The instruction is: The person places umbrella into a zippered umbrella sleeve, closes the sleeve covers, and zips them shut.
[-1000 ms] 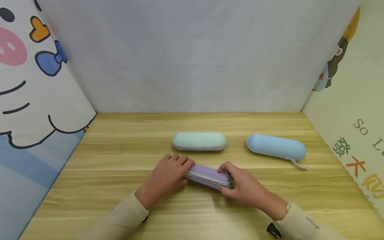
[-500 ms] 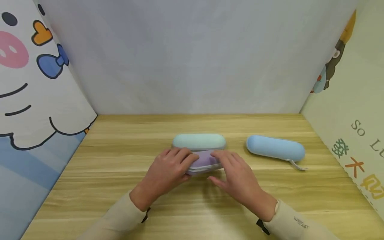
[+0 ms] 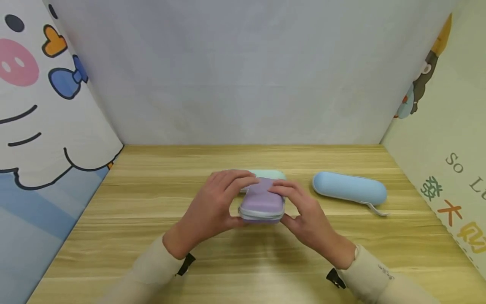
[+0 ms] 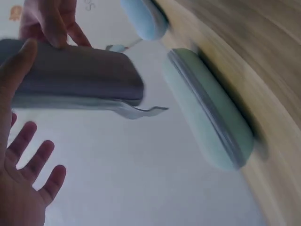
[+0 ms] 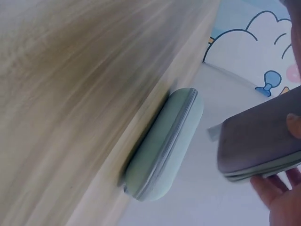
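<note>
A purple zippered glasses case point(image 3: 262, 202) is held end-on between both hands above the table. My left hand point(image 3: 214, 204) grips its left side, thumb low and fingers over the top. In the left wrist view, other left fingers point(image 4: 40, 157) spread apart from the case. On the right side my right hand point(image 3: 309, 215) grips it, fingers on top and thumb low. Its zip looks closed, and a pale strap point(image 4: 136, 112) hangs off the far end in the left wrist view. Behind it lies a mint green zippered case point(image 5: 162, 146), partly hidden in the head view by the left hand and purple case.
To the right a light blue zippered case point(image 3: 349, 188) lies on the wooden table point(image 3: 159, 169), its strap pointing toward the front. A pale cloth wall point(image 3: 243, 84) closes the back, and printed panels point(image 3: 436, 147) stand at both sides.
The purple case has swung from lying crosswise to pointing away from me, and is raised higher. Both hands have shifted to its two sides. The mint and blue cases stay put.
</note>
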Demonstrator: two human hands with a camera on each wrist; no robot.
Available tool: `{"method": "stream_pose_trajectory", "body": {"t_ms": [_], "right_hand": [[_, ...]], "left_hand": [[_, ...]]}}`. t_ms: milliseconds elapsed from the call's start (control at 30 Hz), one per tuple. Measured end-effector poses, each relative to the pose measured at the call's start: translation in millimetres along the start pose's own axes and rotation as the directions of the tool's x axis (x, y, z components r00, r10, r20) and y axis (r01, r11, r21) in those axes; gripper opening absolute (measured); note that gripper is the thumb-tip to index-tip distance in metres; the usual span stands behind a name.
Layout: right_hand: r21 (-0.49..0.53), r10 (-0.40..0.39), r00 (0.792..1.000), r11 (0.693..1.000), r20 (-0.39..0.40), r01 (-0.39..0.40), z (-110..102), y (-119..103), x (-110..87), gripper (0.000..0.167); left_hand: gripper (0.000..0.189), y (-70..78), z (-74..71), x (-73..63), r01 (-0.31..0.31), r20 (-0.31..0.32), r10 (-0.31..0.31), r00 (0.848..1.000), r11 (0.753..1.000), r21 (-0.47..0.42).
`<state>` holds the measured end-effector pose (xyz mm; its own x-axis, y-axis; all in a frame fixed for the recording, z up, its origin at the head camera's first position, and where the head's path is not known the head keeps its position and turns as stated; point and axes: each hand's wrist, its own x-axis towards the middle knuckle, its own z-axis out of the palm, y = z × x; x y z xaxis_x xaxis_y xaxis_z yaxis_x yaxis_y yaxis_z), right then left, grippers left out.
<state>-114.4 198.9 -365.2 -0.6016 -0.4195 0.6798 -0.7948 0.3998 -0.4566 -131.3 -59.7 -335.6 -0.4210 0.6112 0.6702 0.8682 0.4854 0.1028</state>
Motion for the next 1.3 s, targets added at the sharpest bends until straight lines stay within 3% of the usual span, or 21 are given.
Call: {"method": "stream_pose_trajectory", "body": {"t_ms": [167,467,600,767,833,900,1000,1067,1133,1300], "right_hand": [[0.211,0.029,0.999,0.977,0.018,-0.032,-1.5,2.3,-1.3,0.06],[0.341,0.093,0.994,0.937,-0.054,-0.069,-2.2,5.5,-1.7,0.059],[0.324,0.147,0.988,0.938,-0.054,-0.122,-1.1,6.3,-0.7,0.059],[0.251,0.18,0.982,0.955,-0.065,-0.158,-2.7,6.8,0.4,0.075],[0.176,0.11,0.986,0.981,-0.126,-0.086,-5.7,4.5,2.6,0.074],[0.071,-0.033,0.974,0.996,-0.225,0.05,-8.7,-0.7,7.4,0.07],[-0.124,-0.279,0.897,0.96,-0.342,0.251,-10.5,-12.7,18.5,0.056],[-0.221,-0.386,0.848,0.92,-0.364,0.325,-9.2,-20.5,25.7,0.044],[-0.285,-0.438,0.828,0.892,-0.351,0.351,-6.5,-25.9,31.0,0.038],[-0.388,-0.45,0.828,0.867,-0.336,0.313,-1.2,-28.5,36.9,0.031]], "left_hand": [[0.089,-18.3,5.7,2.0,0.05,0.101,-0.034,0.994,0.987,-0.156],[0.074,-23.6,15.9,6.7,-0.009,0.053,0.029,0.998,0.941,-0.339],[0.065,-20.7,16.5,6.6,0.006,0.036,0.005,0.999,0.954,-0.299],[0.055,-16.0,16.2,7.7,0.042,0.019,-0.04,0.999,0.993,-0.11],[0.055,-14.5,14.7,9.2,0.044,0.017,-0.044,0.999,0.999,-0.017],[0.054,-13.2,12.2,10.9,0.044,0.008,-0.044,0.999,0.996,0.076],[0.054,-11.4,8.7,13.1,0.053,0.0,-0.054,0.999,0.983,0.175],[0.055,-9.9,6.7,13.9,0.062,-0.01,-0.061,0.998,0.975,0.216],[0.055,-8.0,5.8,14.5,0.068,-0.019,-0.066,0.998,0.968,0.243],[0.05,-2.3,5.6,17.0,0.069,-0.044,-0.059,0.997,0.956,0.287]]}}
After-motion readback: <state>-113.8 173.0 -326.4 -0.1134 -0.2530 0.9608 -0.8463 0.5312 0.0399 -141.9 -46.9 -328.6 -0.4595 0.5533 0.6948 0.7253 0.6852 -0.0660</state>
